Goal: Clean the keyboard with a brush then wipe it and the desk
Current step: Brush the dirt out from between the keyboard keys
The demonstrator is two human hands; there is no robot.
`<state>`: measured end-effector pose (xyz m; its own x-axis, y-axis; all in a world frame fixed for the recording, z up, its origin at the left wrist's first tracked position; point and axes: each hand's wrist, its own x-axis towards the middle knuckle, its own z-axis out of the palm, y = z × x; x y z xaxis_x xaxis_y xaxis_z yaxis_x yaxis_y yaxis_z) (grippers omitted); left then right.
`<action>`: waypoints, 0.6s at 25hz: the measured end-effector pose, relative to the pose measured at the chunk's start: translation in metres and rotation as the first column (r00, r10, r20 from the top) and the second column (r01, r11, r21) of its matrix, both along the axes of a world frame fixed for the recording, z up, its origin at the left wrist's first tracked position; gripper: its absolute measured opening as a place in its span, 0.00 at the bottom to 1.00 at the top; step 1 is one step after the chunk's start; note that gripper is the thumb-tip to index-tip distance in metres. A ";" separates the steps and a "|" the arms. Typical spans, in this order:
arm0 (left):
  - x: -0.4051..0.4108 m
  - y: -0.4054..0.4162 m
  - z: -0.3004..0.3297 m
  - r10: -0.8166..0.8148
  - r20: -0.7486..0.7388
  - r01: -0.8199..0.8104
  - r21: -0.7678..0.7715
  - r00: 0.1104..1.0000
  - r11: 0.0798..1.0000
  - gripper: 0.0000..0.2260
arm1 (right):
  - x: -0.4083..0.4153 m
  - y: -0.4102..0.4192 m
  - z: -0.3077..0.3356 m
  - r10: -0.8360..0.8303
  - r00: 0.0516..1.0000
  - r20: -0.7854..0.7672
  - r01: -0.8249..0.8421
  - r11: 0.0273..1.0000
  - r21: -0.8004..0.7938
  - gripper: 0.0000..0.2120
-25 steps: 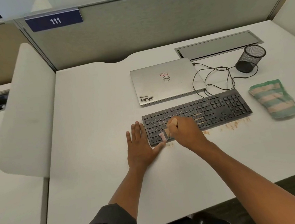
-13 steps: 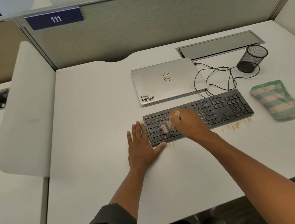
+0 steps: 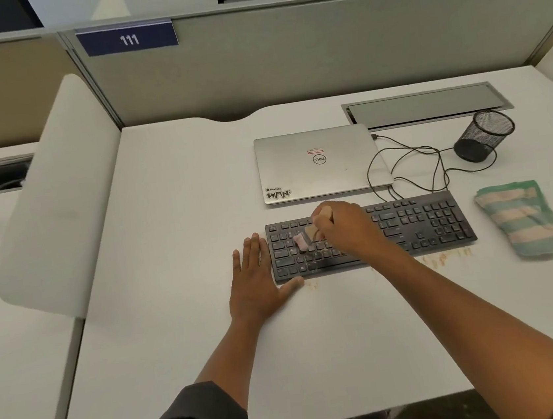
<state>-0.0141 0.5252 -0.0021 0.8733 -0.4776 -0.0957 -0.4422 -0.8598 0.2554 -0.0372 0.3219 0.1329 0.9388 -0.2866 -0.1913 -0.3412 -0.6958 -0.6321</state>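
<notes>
Head view: nearest, the left hand (image 3: 255,280) is lying flat on the desk (image 3: 170,256), fingers straight and slightly spread, thumb touching the keyboard (image 3: 418,224) (long axis left to right). Right hand (image 3: 346,225) is gripping a brush (image 3: 306,237), bristles pointing down-left onto the keys. Farther right, a striped cloth (image 3: 524,219) is lying.

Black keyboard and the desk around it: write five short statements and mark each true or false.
1. The right hand grips a small wooden-handled brush over the black keyboard. True.
2. The left hand holds the green and beige striped cloth. False: it lies flat beside the keyboard.
3. The silver laptop is open. False: closed.
4. Orange crumbs lie before the keyboard. True.
5. The black mesh cup stands upright. False: tipped over.
</notes>
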 end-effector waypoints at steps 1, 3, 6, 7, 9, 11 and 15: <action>0.000 -0.001 0.000 0.001 0.004 -0.001 0.004 1.000 1.000 0.53 | -0.002 -0.001 -0.001 0.008 1.000 -0.018 -0.008 1.000 -0.022 0.10; 0.000 -0.002 0.000 0.002 0.005 -0.002 0.013 1.000 1.000 0.53 | -0.007 -0.008 -0.002 -0.022 0.999 -0.046 0.016 0.993 -0.121 0.10; 0.000 -0.001 0.001 0.004 0.000 -0.004 0.014 1.000 1.000 0.53 | -0.010 -0.018 -0.004 -0.061 0.998 -0.011 0.058 0.975 -0.216 0.10; 0.000 -0.001 0.001 0.005 -0.003 -0.005 0.016 1.000 1.000 0.53 | -0.010 -0.018 -0.005 -0.065 0.998 0.009 0.065 0.983 -0.173 0.10; 0.000 -0.001 0.001 0.007 -0.005 -0.007 0.024 1.000 1.000 0.53 | -0.009 -0.015 -0.010 -0.091 0.995 0.040 0.090 0.996 0.017 0.09; 0.000 -0.002 0.000 0.006 -0.004 -0.005 0.024 1.000 1.000 0.52 | -0.011 -0.013 -0.013 -0.118 0.992 0.034 0.114 0.988 0.102 0.08; 0.002 0.000 -0.004 0.013 0.016 -0.012 -0.011 1.000 1.000 0.52 | -0.014 -0.020 -0.012 -0.231 0.972 0.033 0.233 0.971 -0.049 0.09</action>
<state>-0.0125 0.5254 -0.0056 0.8806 -0.4676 -0.0763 -0.4355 -0.8624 0.2581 -0.0507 0.3022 0.1212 0.8499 -0.5063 -0.1462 -0.4810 -0.6319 -0.6077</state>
